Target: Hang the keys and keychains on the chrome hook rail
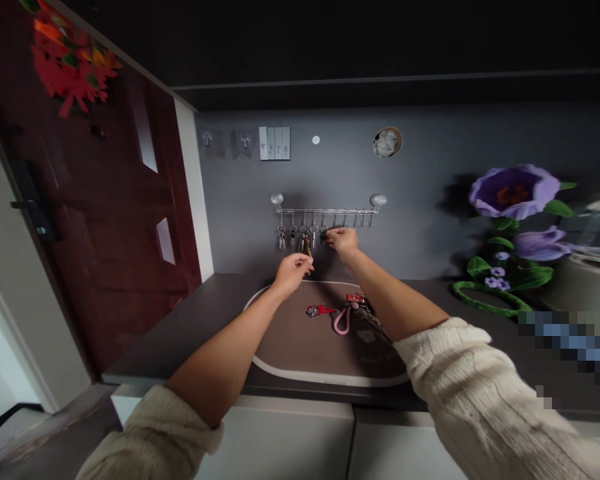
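Observation:
A clear hook rail [329, 211] is fixed to the grey wall, with several sets of keys [282, 239] hanging from its left hooks. My right hand [344, 241] is closed at a small dark bunch of keys [324, 235] just under the rail. Lower and to the left, the fingers of my left hand [293, 272] pinch the lower end of a patterned key charm [309, 247]. Below my hands, a brown mat [290, 340] with a pale border carries a red keychain [320, 310], a pink loop strap [342, 322] and more keys, partly hidden by my right forearm.
Purple artificial flowers [515, 193] and a pale, clear-topped container [590, 267] stand at the right. Left is a dark red door [120, 220] with a handle [27, 205]. A dark shelf [380, 47] overhangs above. White cabinet fronts [285, 433] lie below the counter.

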Tool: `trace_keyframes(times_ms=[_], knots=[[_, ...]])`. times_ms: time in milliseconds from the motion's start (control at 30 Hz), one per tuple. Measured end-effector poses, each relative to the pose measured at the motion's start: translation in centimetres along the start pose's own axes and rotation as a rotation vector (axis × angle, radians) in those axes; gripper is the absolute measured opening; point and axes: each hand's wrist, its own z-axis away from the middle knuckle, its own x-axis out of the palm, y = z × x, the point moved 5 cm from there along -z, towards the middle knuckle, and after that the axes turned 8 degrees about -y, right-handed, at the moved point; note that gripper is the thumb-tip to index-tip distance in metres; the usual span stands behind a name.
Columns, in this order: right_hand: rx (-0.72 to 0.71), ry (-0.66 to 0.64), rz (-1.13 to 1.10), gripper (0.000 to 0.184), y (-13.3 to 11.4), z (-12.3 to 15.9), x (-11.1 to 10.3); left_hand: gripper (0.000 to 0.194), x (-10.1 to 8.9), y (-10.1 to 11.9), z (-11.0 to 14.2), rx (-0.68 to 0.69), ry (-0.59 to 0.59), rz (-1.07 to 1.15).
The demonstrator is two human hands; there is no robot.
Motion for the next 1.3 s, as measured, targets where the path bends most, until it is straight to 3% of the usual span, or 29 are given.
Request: trace_keyframes(times_ms=[233,567,667,767,967,1133,1300], knots=[[0.080,0.029,-0.113,0.007,-0.9,1.8,-0.7,0.022,-0.2,-0.1,0.0,0.005,-0.013,-0.025],[0.078,-0.107,-0.302,0.006,-1.8,5.5,-0.7,0.017,-0.4,0.2,0.8,-0.077,-0.120,-0.036],[0.107,-0.203,-0.278,0.007,-1.3,7.4,-0.4,0.018,-0.3,0.3,1.3,-0.110,-0.232,-0.060],[0.122,-0.348,-0.194,0.011,-0.7,9.4,0.0,0.019,0.1,-0.1,1.8,-0.159,-0.419,-0.085],[0.046,-0.642,-0.004,0.018,0.5,12.9,0.5,0.020,0.7,-0.8,2.9,-0.203,-0.718,-0.192],[0.022,-0.796,0.071,0.018,1.3,14.0,0.7,0.019,1.1,-0.8,3.5,-0.215,-0.814,-0.206],[0.011,-0.861,0.139,0.018,1.3,14.1,1.0,0.015,1.5,-0.8,3.5,-0.169,-0.843,-0.269]])
